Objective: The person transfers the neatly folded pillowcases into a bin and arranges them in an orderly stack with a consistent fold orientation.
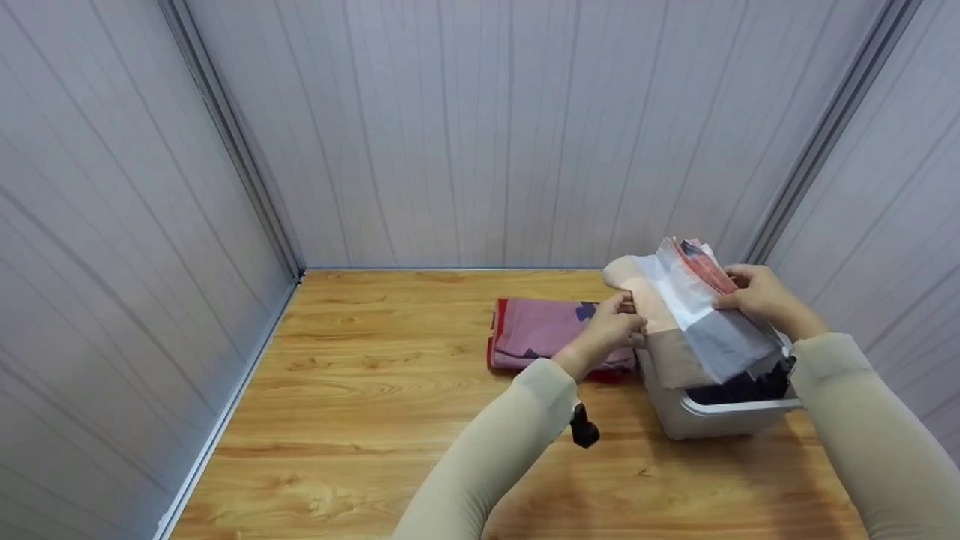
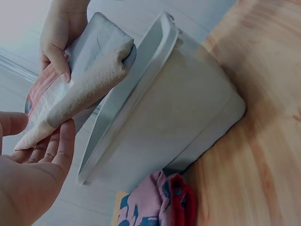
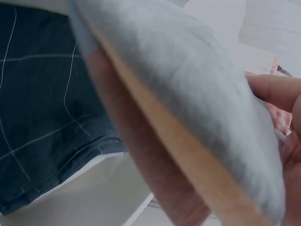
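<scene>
A folded checked cloth (image 1: 686, 319) in white, beige and grey, with coral layers at its upper edge, hangs tilted over the white bin (image 1: 720, 420). My right hand (image 1: 761, 300) pinches its upper right side between thumb and fingers. At the opposite edge, my left hand (image 1: 611, 330) touches the cloth. In the left wrist view, that hand's fingers (image 2: 61, 146) lie beneath the cloth with little bend, the thumb standing apart from them. Inside the bin is a navy cloth (image 3: 42, 94) with thin white lines, seen in the right wrist view.
Left of the bin, a folded pink cloth (image 1: 544, 326) with dark blue patches lies on a red cloth (image 1: 499, 330). Both rest on the wooden table (image 1: 375, 405). Pale panel walls (image 1: 465, 135) stand behind and at both sides.
</scene>
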{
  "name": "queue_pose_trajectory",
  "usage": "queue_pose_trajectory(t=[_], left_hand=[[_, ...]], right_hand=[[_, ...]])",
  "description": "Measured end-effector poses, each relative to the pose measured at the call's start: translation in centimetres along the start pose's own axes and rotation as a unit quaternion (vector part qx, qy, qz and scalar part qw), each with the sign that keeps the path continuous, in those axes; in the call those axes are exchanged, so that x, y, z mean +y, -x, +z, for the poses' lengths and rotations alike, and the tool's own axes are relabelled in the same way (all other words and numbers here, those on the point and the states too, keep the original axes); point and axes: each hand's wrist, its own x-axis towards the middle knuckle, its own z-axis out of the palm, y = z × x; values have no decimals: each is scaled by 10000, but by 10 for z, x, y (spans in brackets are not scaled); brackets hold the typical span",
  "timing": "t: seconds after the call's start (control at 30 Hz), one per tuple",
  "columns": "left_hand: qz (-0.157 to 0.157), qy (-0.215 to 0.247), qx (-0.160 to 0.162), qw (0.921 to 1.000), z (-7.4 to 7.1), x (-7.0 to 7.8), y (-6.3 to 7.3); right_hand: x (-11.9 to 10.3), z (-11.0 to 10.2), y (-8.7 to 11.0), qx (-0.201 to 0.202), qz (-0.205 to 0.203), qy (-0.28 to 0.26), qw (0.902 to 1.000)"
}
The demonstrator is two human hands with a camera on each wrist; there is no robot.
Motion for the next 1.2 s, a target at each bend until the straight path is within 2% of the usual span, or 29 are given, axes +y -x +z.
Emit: queue_pose_trajectory(t=[0.13,0.3,0.53,0.7,1.03,1.2], left_hand=[[-108,-20,17,9999,9,-11,0],[-173,-78,120,9997,22,-19,-1],[85,-214,261,9994,32,-28,-3],[50,-362,377,9986,42,-29,-2],[29,-109,-229,9997,52,-31,-6],[-74,-44,-356,9993,53,-32,-9]], right_hand=[[8,-2,5,-184,170,161,9996],[18,0,9,-212,239,191,9993],[28,2,14,-39,144,67,9999],[35,1,15,9,188,113,9998],[45,-5,21,16,554,59,9984],[54,0,23,94,582,150,9981]])
